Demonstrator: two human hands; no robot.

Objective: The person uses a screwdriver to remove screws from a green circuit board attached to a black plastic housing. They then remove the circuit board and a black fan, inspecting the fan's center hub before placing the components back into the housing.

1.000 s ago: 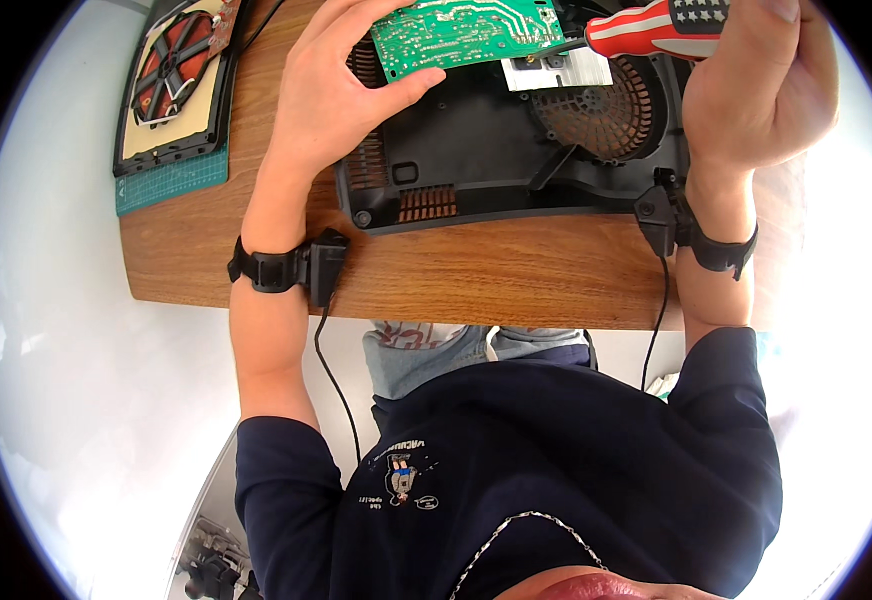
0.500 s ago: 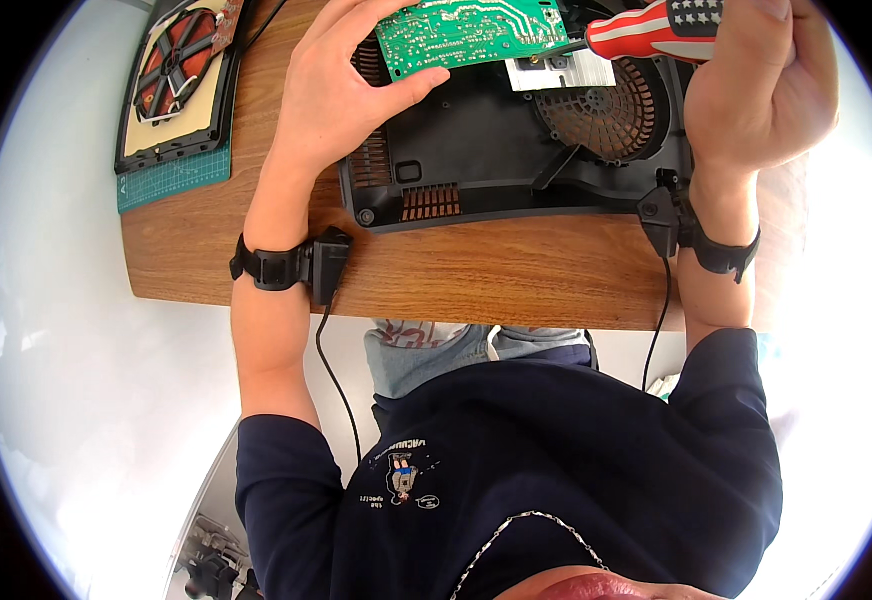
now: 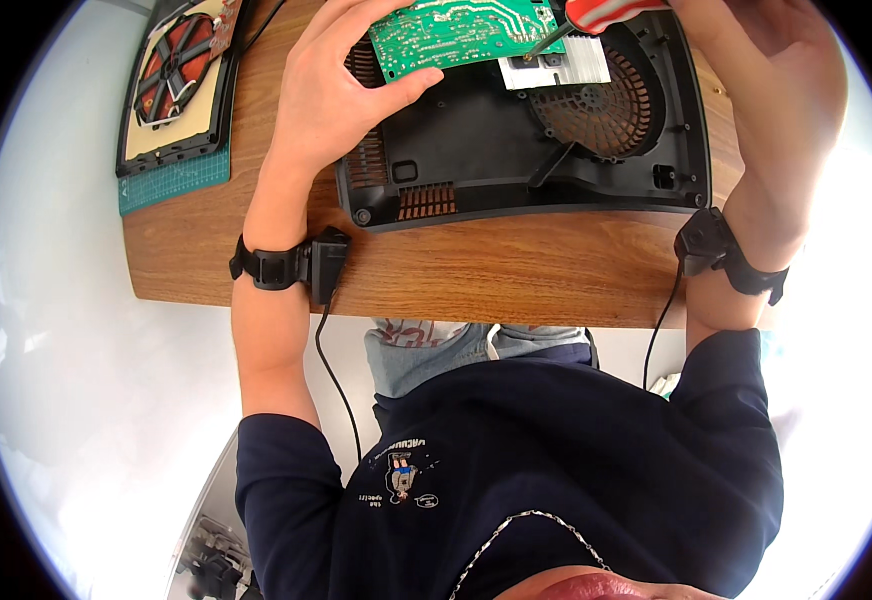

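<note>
Over the black casing [image 3: 476, 155] | green circuit board [image 3: 456, 40], grasped by the left hand's [image 3: 331, 100] fingers | right hand's [image 3: 776, 80] fingers grasp the screwdriver [image 3: 611, 12], tip at the silver plate [image 3: 586, 66] | done: casing open, coil panel [image 3: 156, 142] lies apart | unfinished, seemingly: screwdriver work at that plate

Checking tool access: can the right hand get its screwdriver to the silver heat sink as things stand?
Likely yes: the right hand holds the screwdriver slanting down toward the left end of the silver heat sink. The green circuit board overlaps part of it, but the near edge looks bare.
</note>
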